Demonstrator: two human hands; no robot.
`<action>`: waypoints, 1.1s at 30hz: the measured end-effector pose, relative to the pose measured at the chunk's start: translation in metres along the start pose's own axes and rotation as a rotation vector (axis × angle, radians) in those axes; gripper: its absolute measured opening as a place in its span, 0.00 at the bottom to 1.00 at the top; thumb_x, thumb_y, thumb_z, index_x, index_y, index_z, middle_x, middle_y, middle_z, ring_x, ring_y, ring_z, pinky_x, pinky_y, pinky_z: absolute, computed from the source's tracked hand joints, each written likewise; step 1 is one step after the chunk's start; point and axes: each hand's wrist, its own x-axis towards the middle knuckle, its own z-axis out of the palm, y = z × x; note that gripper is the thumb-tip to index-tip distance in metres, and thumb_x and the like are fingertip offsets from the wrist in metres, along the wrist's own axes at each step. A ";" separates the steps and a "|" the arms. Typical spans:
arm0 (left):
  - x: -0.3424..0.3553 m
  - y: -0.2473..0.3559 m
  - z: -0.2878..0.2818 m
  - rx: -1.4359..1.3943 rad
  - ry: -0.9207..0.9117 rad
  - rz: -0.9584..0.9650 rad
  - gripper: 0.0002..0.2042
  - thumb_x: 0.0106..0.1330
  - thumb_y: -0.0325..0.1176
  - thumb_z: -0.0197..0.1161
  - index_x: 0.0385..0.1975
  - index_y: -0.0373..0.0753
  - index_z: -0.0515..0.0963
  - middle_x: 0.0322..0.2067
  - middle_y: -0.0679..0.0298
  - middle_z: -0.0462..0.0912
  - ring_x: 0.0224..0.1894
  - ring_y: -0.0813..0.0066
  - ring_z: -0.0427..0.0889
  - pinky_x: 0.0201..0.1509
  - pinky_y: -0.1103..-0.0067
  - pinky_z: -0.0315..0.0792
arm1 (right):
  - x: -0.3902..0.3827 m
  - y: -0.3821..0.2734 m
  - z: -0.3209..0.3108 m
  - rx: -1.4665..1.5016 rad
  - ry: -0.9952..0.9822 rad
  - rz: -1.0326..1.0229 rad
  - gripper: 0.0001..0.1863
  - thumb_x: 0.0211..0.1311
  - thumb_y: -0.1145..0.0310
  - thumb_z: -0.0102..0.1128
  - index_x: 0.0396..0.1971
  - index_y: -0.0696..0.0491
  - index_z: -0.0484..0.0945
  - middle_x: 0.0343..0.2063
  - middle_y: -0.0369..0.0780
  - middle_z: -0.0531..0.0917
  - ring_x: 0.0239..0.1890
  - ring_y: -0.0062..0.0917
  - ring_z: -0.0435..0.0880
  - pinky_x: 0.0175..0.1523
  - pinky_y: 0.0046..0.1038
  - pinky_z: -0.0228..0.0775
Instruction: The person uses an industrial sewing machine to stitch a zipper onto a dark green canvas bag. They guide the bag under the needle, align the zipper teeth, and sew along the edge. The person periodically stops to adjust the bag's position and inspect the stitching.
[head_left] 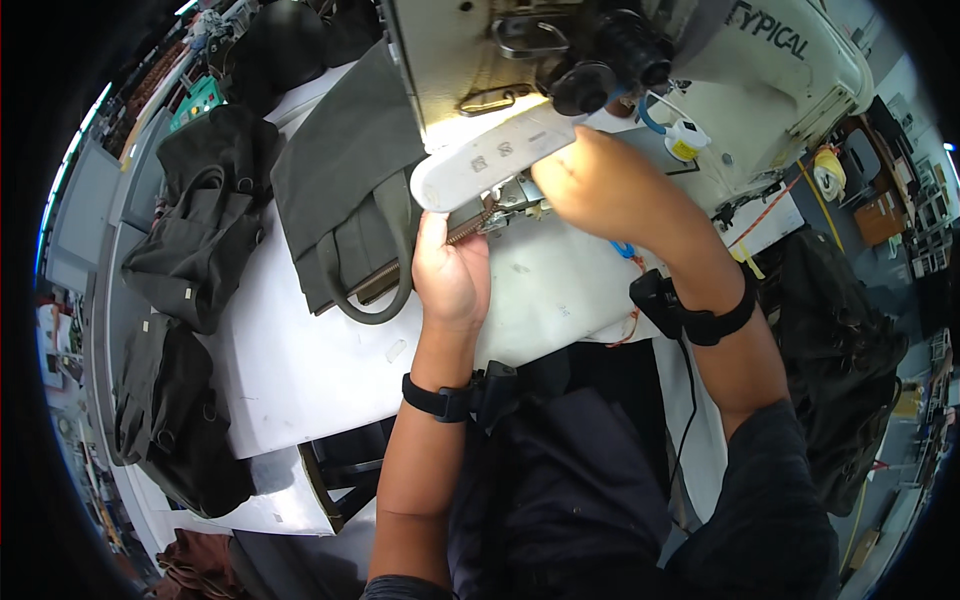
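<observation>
A dark grey fabric bag (335, 170) lies on the white sewing machine table, its loop handle (352, 312) toward me and a brown zip (380, 282) along its near edge. My left hand (452, 272) is closed on the bag's edge beside the zip, thumb pointing up; the thumb tip goes behind the machine's long white cover (495, 160). My right hand (578, 175) reaches in at the right end of this cover. Its fingers are hidden there, next to the metal parts under the sewing machine head (480, 60). The needle cannot be seen.
More dark bags (205, 205) lie along the left side, and another dark pile (835, 350) is at the right. A small white bottle (686, 138) stands by the machine's body. Orange thread (634, 300) hangs at the table's near edge (560, 352).
</observation>
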 end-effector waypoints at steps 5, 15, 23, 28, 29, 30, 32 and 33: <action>0.002 -0.001 -0.001 0.033 -0.036 -0.009 0.20 0.82 0.38 0.49 0.66 0.33 0.71 0.62 0.58 0.79 0.64 0.67 0.77 0.70 0.66 0.68 | 0.016 -0.007 -0.001 0.271 -0.073 0.295 0.10 0.64 0.64 0.58 0.28 0.54 0.83 0.30 0.46 0.88 0.35 0.44 0.88 0.39 0.42 0.81; 0.000 0.007 0.001 0.124 -0.040 -0.055 0.20 0.81 0.38 0.52 0.64 0.33 0.72 0.61 0.60 0.80 0.63 0.69 0.76 0.70 0.68 0.65 | 0.025 -0.013 0.046 0.580 0.262 0.372 0.14 0.59 0.63 0.68 0.41 0.55 0.86 0.34 0.46 0.90 0.37 0.43 0.90 0.46 0.40 0.82; -0.007 0.012 0.011 0.184 0.068 -0.053 0.19 0.77 0.36 0.60 0.61 0.30 0.74 0.57 0.58 0.81 0.60 0.71 0.78 0.70 0.69 0.66 | 0.026 -0.023 0.045 0.458 0.395 0.411 0.12 0.54 0.62 0.69 0.26 0.57 0.84 0.22 0.45 0.86 0.26 0.44 0.86 0.39 0.44 0.79; -0.003 0.021 0.010 0.207 -0.003 -0.078 0.17 0.76 0.33 0.59 0.58 0.30 0.76 0.55 0.58 0.82 0.59 0.70 0.79 0.71 0.69 0.66 | 0.025 -0.017 0.033 0.422 0.319 0.282 0.09 0.58 0.67 0.63 0.23 0.57 0.83 0.22 0.47 0.85 0.25 0.44 0.86 0.37 0.44 0.79; -0.002 0.022 0.011 0.202 -0.022 -0.087 0.16 0.75 0.33 0.59 0.57 0.30 0.77 0.55 0.58 0.82 0.59 0.69 0.79 0.70 0.69 0.66 | 0.023 -0.014 0.034 0.416 0.312 0.254 0.09 0.58 0.68 0.62 0.23 0.57 0.82 0.22 0.47 0.85 0.26 0.44 0.86 0.37 0.44 0.79; 0.000 0.022 0.008 0.221 -0.045 -0.083 0.18 0.77 0.33 0.56 0.60 0.30 0.75 0.58 0.58 0.81 0.61 0.69 0.77 0.71 0.69 0.65 | 0.023 -0.012 0.036 0.411 0.307 0.225 0.09 0.58 0.69 0.61 0.23 0.57 0.82 0.22 0.47 0.84 0.26 0.44 0.86 0.36 0.43 0.79; 0.002 0.022 0.000 0.253 -0.077 -0.074 0.21 0.80 0.34 0.51 0.67 0.30 0.72 0.64 0.59 0.77 0.66 0.69 0.74 0.73 0.68 0.64 | 0.020 -0.013 0.037 0.480 0.267 0.267 0.08 0.58 0.71 0.60 0.22 0.58 0.81 0.22 0.48 0.84 0.26 0.43 0.86 0.35 0.42 0.80; 0.003 0.021 -0.002 0.216 -0.046 -0.066 0.17 0.79 0.33 0.53 0.60 0.30 0.74 0.60 0.59 0.79 0.63 0.69 0.76 0.72 0.69 0.65 | 0.021 -0.013 0.037 0.523 0.244 0.299 0.08 0.58 0.71 0.60 0.22 0.58 0.81 0.23 0.48 0.84 0.26 0.43 0.86 0.35 0.41 0.80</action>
